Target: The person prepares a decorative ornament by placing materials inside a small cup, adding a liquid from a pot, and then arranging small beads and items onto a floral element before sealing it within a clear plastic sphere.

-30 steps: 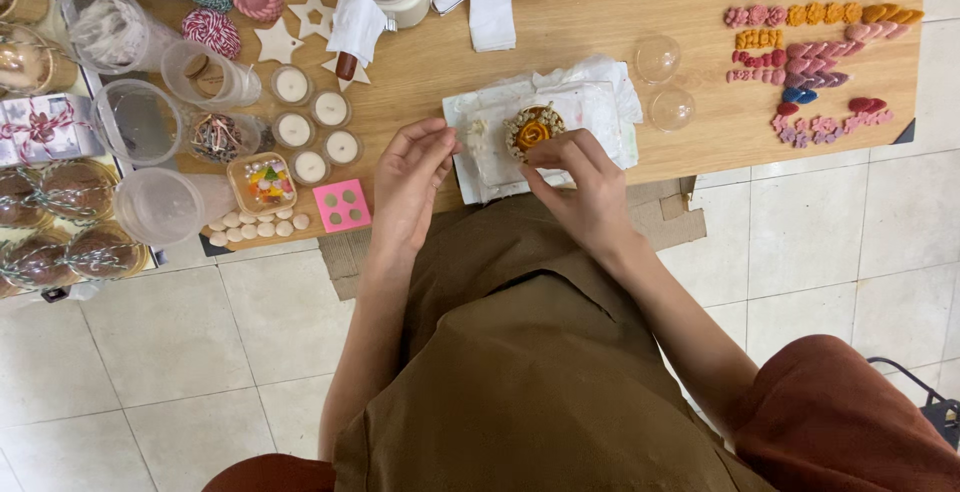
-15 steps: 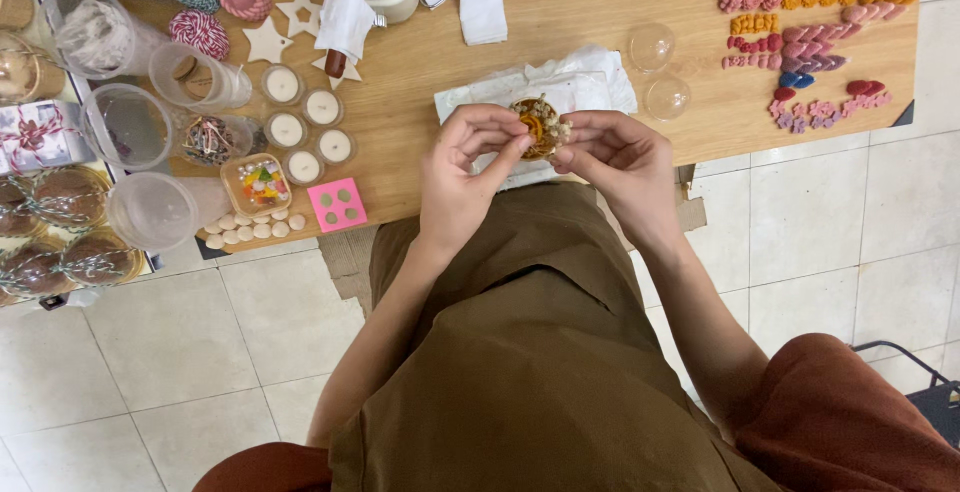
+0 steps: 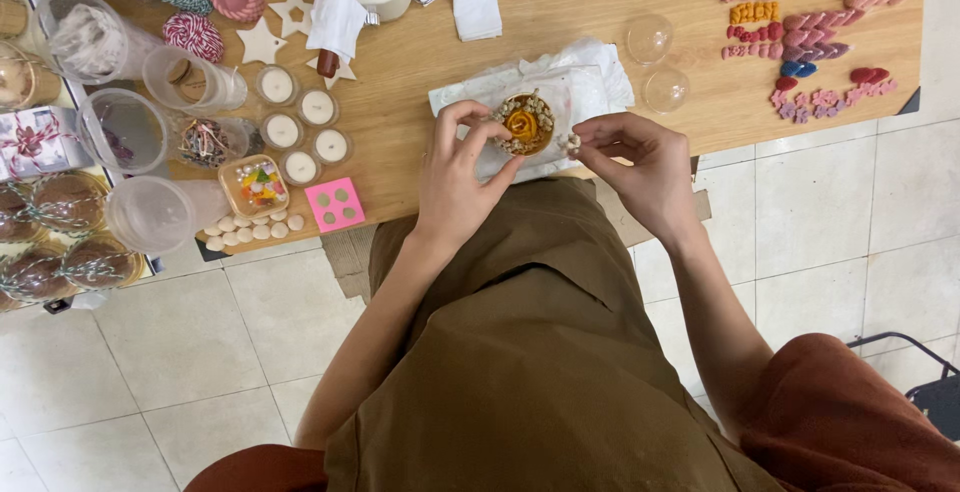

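Pinching round orange-flower candle (image 3: 524,124), left hand (image 3: 462,174) grip closed | right hand (image 3: 640,164) grip nipping pale beads (image 3: 572,142)

- Your view is evenly bright, with soft daylight-like light and no harsh glare.
- Shadows are faint: only a weak one under your left hand (image 3: 455,177) on the wooden table (image 3: 600,12).
- Focus is sharp at centre; fine detail in the small decorated candle (image 3: 524,122) is hard to resolve.
- Floor tile lines bow slightly towards the frame edges.
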